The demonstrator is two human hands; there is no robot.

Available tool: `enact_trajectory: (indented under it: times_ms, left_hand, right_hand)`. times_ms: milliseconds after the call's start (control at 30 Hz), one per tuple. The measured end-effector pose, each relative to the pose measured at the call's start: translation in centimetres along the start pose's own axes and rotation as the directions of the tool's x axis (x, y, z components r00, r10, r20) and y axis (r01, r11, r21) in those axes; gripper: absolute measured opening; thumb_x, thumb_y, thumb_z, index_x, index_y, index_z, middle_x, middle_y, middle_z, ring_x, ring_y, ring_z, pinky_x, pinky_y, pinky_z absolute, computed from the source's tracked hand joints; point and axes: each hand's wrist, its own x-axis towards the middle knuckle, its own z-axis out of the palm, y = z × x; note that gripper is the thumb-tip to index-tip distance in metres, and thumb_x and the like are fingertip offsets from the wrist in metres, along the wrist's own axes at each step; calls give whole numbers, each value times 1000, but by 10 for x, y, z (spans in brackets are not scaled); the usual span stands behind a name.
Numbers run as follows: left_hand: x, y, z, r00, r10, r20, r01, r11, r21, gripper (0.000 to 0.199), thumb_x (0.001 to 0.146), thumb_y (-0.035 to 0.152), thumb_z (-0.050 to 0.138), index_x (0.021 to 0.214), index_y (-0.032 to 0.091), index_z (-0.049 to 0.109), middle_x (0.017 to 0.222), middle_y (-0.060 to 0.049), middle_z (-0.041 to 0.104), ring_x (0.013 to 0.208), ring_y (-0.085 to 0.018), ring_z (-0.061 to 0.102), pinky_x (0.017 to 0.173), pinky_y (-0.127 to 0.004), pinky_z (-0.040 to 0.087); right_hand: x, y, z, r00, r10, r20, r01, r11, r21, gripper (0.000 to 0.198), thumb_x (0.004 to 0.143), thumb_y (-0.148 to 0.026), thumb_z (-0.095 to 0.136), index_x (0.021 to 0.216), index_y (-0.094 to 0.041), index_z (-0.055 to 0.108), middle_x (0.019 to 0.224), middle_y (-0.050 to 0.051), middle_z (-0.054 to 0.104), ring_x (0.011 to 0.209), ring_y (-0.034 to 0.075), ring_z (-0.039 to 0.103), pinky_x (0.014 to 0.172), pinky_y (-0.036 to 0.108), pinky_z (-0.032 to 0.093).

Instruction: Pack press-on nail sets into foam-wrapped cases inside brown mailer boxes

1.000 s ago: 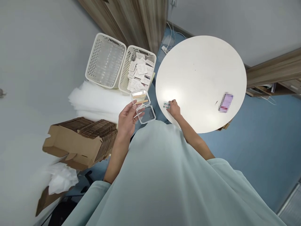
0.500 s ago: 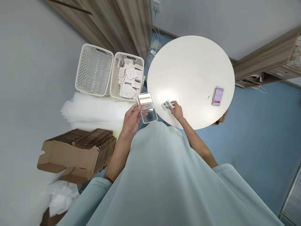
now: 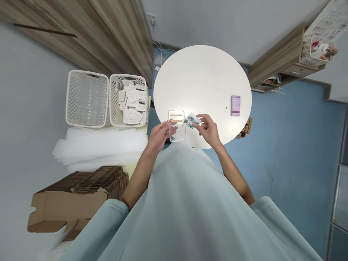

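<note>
My left hand [image 3: 159, 137] grips a clear plastic hinged box [image 3: 178, 135] by its left side, near the hinge. The box stands open, with two tan strips across its upper half. Closed on the right edge of a small white card [image 3: 191, 120] is my right hand [image 3: 208, 129]. Teal-green marks or pieces cover the card's face; whether they are printed or attached I cannot tell. The card is tilted, close to the box's right side, above the near edge of the white round table [image 3: 201, 79].
Left of the table stand a basket of clear plastic cases [image 3: 88, 95] and a basket of white cards [image 3: 132, 98]. White foam sheets [image 3: 100, 143] and folded cardboard boxes [image 3: 67, 206] lie nearer. A blurred purple item [image 3: 235, 105] rests on the table's right side.
My right hand has lifted the white card off the tabletop and brought it up beside the clear box. The view has shifted, and the box now appears over the table's near-left edge.
</note>
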Motion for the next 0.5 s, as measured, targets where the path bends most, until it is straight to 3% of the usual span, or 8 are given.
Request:
enact_trajectory:
  times_ms: [167,333,500]
  left_hand:
    - [-1,2,8,999,2,44,-3,1000,10,45,86,51,88,117,18,82,132,-14,79,117,-28,75,102,-40,59]
    - [-7,1,9,999,12,51,-14,1000,26,47,86,54,88,115,17,83,131,-14,79,115,-28,75,95,-37,60]
    - [-13,-3,8,999,7,35,-6,1000,-3,49,84,54,90,115,17,83,128,-14,80,115,-28,76,92,-37,60]
  right_hand:
    - [-7,-21,9,976,-137,167,165,973,-162,28,105,-42,66,129,-31,71,110,1,77,66,14,60,70,30,50]
    - [-14,-24,16,935,-167,313,259,924,-281,27,109,-33,62,135,-31,70,124,2,78,73,15,64,77,31,52]
    - [-21,-21,22,900,-201,387,369,823,-432,34,111,-28,57,143,-34,67,125,4,71,79,15,64,64,26,45]
